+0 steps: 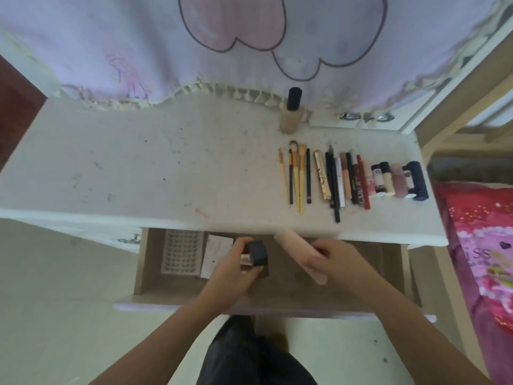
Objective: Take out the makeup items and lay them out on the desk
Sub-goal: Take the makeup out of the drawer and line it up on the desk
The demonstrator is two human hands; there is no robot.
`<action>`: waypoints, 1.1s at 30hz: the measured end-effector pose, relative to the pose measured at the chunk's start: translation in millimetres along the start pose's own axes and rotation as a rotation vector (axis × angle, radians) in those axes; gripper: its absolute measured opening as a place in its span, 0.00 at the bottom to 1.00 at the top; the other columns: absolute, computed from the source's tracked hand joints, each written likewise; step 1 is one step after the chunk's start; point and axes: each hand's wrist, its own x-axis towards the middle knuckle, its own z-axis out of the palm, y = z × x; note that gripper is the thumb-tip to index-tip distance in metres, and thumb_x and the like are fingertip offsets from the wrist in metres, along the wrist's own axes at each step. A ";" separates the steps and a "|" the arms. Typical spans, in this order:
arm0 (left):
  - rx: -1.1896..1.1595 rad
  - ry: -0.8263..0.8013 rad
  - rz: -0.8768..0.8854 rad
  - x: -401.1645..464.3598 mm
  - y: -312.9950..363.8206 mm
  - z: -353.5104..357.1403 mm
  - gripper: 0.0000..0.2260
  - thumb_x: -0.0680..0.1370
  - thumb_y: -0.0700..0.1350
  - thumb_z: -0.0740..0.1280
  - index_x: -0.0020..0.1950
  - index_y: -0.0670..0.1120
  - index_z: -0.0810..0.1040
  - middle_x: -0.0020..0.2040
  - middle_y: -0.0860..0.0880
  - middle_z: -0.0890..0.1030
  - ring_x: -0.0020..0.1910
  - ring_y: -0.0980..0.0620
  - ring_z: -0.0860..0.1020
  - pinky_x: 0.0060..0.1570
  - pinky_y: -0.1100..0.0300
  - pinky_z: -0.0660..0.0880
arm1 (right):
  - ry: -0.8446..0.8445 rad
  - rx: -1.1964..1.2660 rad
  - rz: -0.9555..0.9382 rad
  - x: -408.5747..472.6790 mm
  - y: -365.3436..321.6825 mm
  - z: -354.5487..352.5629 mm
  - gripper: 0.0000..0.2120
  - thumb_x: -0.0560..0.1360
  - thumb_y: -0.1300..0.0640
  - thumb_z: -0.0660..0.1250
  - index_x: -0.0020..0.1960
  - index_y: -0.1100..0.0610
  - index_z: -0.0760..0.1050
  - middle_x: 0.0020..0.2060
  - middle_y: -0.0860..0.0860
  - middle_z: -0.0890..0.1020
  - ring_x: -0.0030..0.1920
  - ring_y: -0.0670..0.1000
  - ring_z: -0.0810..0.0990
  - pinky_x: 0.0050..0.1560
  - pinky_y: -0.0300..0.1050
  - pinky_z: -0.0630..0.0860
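Nearest, over the open drawer (277, 290): left hand (236, 270) w/ fingers curled round a small dark-capped bottle (256, 254), right hand (337, 262) w/ fingers wrapped round a pale pink tube (299, 252) whose far end nears the worktop edge; both items look lifted clear of the drawer floor, so the step in hand is prob. the carry-out; still in the drawer at left, a white mesh tray (181, 251) and a pale card (216, 255); farther, on the worktop (138, 168), right side, a neat row: brushes (295, 176), pencils & tubes (342, 180), small bottles (397, 180); beyond, a foundation bottle (291, 112) upright; next move calls for setting both pieces beside that row.
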 end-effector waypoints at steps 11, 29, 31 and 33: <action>-0.170 0.326 0.360 146.9 115.2 -114.8 0.20 0.74 0.35 0.69 0.59 0.51 0.66 0.56 0.53 0.77 0.56 0.57 0.75 0.46 0.67 0.76 | 0.525 -0.056 -0.215 95.5 -127.6 -123.8 0.09 0.76 0.52 0.63 0.54 0.53 0.72 0.42 0.47 0.76 0.41 0.49 0.75 0.41 0.44 0.68; -0.060 0.187 0.340 283.5 121.9 -113.8 0.22 0.74 0.44 0.68 0.66 0.46 0.66 0.57 0.52 0.76 0.53 0.56 0.74 0.42 0.76 0.65 | 0.692 -0.259 -0.187 176.0 -169.1 -119.6 0.08 0.78 0.61 0.59 0.57 0.59 0.69 0.41 0.51 0.73 0.38 0.52 0.75 0.36 0.43 0.70; -0.045 0.161 0.298 279.2 121.3 -114.9 0.24 0.75 0.45 0.69 0.68 0.47 0.65 0.61 0.50 0.76 0.56 0.55 0.74 0.46 0.73 0.66 | 0.708 -0.275 -0.221 166.1 -169.9 -121.7 0.11 0.79 0.59 0.59 0.60 0.58 0.67 0.47 0.54 0.75 0.42 0.53 0.77 0.40 0.45 0.76; -0.024 0.181 0.272 264.3 119.8 -117.6 0.24 0.76 0.46 0.68 0.69 0.47 0.65 0.60 0.51 0.76 0.56 0.57 0.73 0.51 0.70 0.67 | 0.747 -0.291 -0.273 149.6 -169.0 -120.5 0.14 0.79 0.57 0.59 0.63 0.57 0.67 0.53 0.55 0.76 0.45 0.53 0.78 0.45 0.47 0.78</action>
